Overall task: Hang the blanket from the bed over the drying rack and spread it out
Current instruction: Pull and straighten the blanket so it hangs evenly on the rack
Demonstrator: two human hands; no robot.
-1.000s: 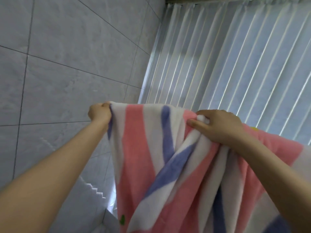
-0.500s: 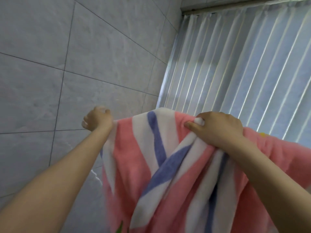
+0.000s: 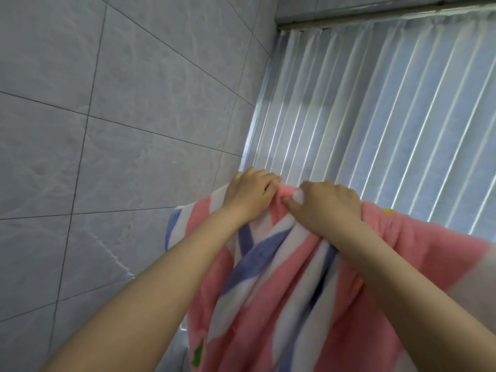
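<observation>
In front of the vertical blinds (image 3: 389, 124), beside the grey tiled wall (image 3: 107, 116), the striped blanket (image 3: 281, 291) hangs at about head height with its top edge raised, and the rest falls down in pink, white and blue folds. The drying rack itself is not visible; I judge that the top edge lies over a bar hidden under the cloth, but this cannot be confirmed. The left hand (image 3: 251, 193) rests on the top edge with the fingers curled over it, so its grip is narrow and it holds the blanket. The right hand (image 3: 326, 208) is just beside it, almost touching, and it pinches a bunched fold of the blanket between thumb and fingers. Under the right hand the cloth is gathered into several tight pleats, while to the right the pink part goes out flatter toward the edge of the view. The step in hand seems to be the spreading: the blanket is already up, but not yet open in the middle. The next move probably calls for the two hands to go apart along the top edge, pulling the pleats flat, with a light grip so that the blanket does not slide off.
</observation>
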